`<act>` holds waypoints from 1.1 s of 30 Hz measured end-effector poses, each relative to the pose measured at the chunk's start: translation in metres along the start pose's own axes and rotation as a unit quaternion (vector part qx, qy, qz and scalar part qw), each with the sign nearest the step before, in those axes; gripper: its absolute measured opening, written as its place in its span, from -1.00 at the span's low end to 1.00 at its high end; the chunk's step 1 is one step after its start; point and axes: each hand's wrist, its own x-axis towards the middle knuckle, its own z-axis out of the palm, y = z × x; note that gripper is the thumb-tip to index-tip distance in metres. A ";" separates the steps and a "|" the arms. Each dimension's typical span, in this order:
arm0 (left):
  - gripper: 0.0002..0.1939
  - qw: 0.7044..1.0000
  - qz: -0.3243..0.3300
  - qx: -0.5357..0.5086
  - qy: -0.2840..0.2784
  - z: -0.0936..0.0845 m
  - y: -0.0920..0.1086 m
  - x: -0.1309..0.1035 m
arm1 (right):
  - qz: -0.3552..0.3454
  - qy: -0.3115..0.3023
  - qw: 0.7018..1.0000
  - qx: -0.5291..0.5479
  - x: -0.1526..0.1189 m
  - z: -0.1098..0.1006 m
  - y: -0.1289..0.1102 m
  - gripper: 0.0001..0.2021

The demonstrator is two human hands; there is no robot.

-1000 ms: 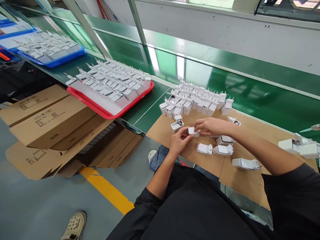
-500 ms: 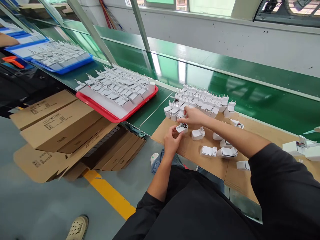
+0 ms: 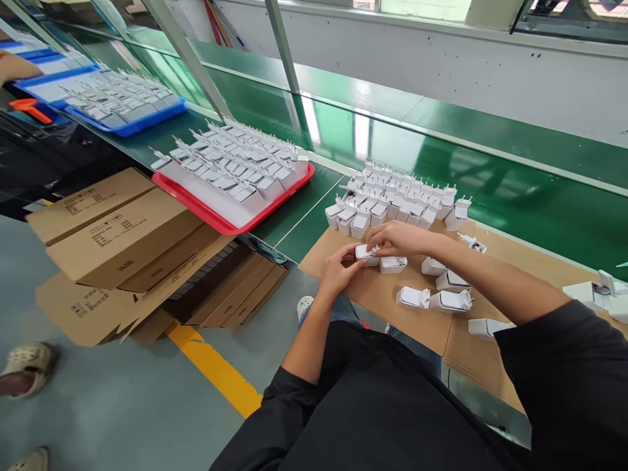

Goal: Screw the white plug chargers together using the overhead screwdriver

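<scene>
Between the thumb and fingers of my left hand [image 3: 338, 269] is a white power adapter [image 3: 366, 256], held low over the cardboard. My right hand [image 3: 396, 238] grips the same adapter from the right, its fingertips on the top and plug end. A pale lid covers the top; the pins are mostly hidden by my fingers. Right beside it lies another white adapter [image 3: 392, 264]. Just behind my hands stand several rows of white adapters [image 3: 360, 224] with plug pins pointing up.
Loose adapters [image 3: 450, 301] lie to the right on the cardboard sheet [image 3: 422, 333]. A red tray [image 3: 196, 210] full of adapters stands left on the green bench, with a blue tray [image 3: 132, 128] beyond. Cardboard boxes [image 3: 122, 242] sit below. Another person's foot [image 3: 30, 366] is at left.
The adapter in my left hand showed its open inside before; now a lid lies over it. My right hand has come from the rows down onto it. A person's feet have shifted at left.
</scene>
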 end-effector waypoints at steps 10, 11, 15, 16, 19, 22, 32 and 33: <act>-0.48 0.998 0.047 0.030 0.038 0.006 -0.003 -0.006 | -0.007 -0.050 0.996 -0.071 0.011 -0.001 -0.014 -0.81; -0.52 0.997 0.052 0.041 0.045 0.006 -0.004 -0.007 | 0.000 -0.062 0.995 -0.075 0.011 -0.003 -0.017 -0.79; -0.65 0.992 0.058 0.089 0.062 0.006 -0.010 -0.009 | 0.042 -0.004 0.999 -0.030 -0.011 -0.022 -0.023 -0.61; -0.65 0.992 0.062 0.095 0.059 0.005 -0.011 -0.010 | 0.073 0.036 0.997 -0.020 -0.025 -0.028 -0.022 -0.58; -0.65 0.985 0.104 0.118 0.069 0.002 -0.005 -0.015 | 0.215 0.113 0.969 -0.036 -0.080 -0.045 -0.013 -0.58; -0.69 0.954 0.188 0.177 0.152 0.012 0.023 -0.022 | 0.378 0.096 0.920 -0.041 -0.126 -0.047 0.000 -0.58; -0.48 0.793 0.169 0.548 -0.206 0.125 0.120 0.013 | 0.398 0.032 0.917 -0.002 -0.125 -0.008 0.007 -0.71; -0.44 0.780 0.156 0.565 -0.218 0.130 0.119 0.018 | 0.388 0.038 0.921 0.004 -0.131 -0.009 0.005 -0.73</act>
